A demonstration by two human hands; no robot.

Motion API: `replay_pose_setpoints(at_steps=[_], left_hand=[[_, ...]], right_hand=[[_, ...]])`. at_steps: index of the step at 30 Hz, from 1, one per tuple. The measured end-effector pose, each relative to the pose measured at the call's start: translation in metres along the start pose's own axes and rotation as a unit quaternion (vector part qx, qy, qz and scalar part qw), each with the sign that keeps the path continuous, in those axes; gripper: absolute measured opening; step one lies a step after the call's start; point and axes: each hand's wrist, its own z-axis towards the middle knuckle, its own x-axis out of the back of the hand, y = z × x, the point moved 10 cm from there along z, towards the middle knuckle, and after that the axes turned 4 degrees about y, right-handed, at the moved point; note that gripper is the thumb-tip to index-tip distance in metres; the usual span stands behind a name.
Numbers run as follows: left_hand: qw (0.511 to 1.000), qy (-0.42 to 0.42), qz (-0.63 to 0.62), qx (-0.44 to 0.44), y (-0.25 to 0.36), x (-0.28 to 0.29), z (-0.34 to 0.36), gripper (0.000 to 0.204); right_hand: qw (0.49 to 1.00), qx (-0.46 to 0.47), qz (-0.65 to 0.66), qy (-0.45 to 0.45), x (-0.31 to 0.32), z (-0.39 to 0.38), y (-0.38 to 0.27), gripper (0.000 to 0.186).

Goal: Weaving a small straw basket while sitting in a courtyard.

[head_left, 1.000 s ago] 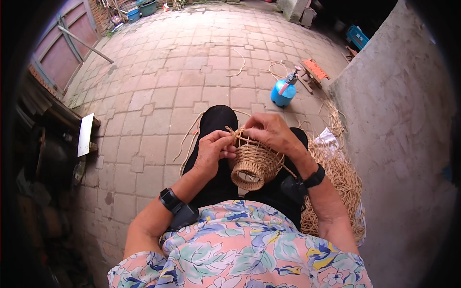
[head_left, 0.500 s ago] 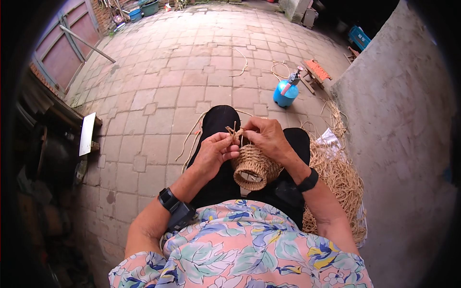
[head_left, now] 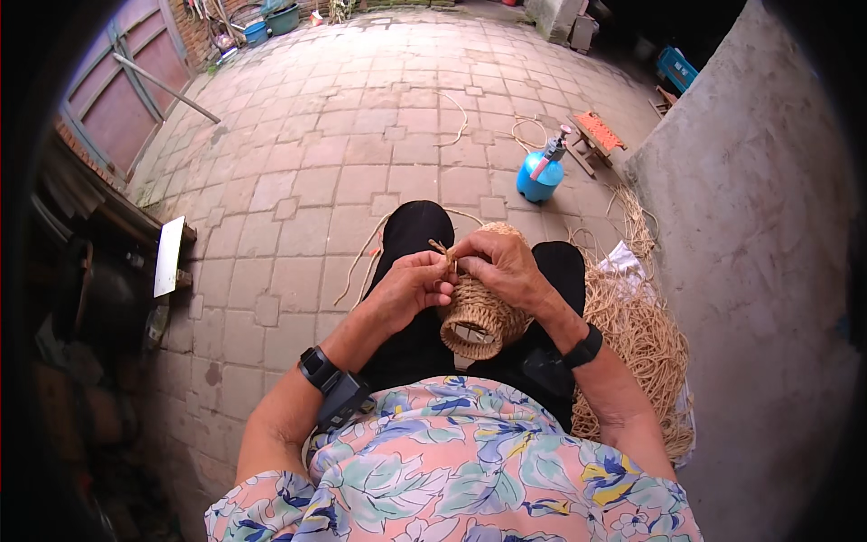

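Note:
A woven straw-cord basket (head_left: 474,312) lies on its side across my lap, its round open mouth toward me. Both hands meet at its upper left side. Between finger and thumb, my left hand (head_left: 417,287) pinches strands of straw cord (head_left: 440,246), whose short ends stick up past the fingertips. My right hand (head_left: 501,266) comes over the top of the basket, its thumb and forefinger closed on the same cord right beside the left fingertips. The right hand hides part of the weave.
A big heap of loose straw cord (head_left: 632,361) lies at my right, by a grey wall (head_left: 750,271). Ahead stand a blue spray bottle (head_left: 539,176) and a small stool with an orange top (head_left: 600,131). A white board (head_left: 168,256) is at the left.
My right hand has shifted slightly, its fingers drawing closer to the left fingertips, and more of the basket's far end shows. The cord ends stick up less than before.

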Motion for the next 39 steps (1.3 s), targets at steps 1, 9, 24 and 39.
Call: replay_pose_setpoints(at_steps=[1,9,24,39], left_hand=[[1.000,0.002,0.003,0.000,0.001,0.001,0.000,0.013],[0.999,-0.012,0.020,0.027,0.000,0.003,0.000,0.013],[0.997,-0.012,0.065,0.034,0.016,-0.002,-0.002,0.011],[0.982,0.043,0.179,-0.029,0.022,-0.004,-0.002,0.013]], right_hand=[[1.000,0.010,0.003,-0.001,0.000,-0.001,-0.003,0.013],[1.000,-0.005,0.025,-0.015,-0.002,-0.001,0.004,0.013],[0.984,0.153,-0.086,-0.017,-0.004,-0.002,-0.024,0.012],[0.968,0.158,-0.180,-0.073,-0.012,0.004,-0.043,0.026]])
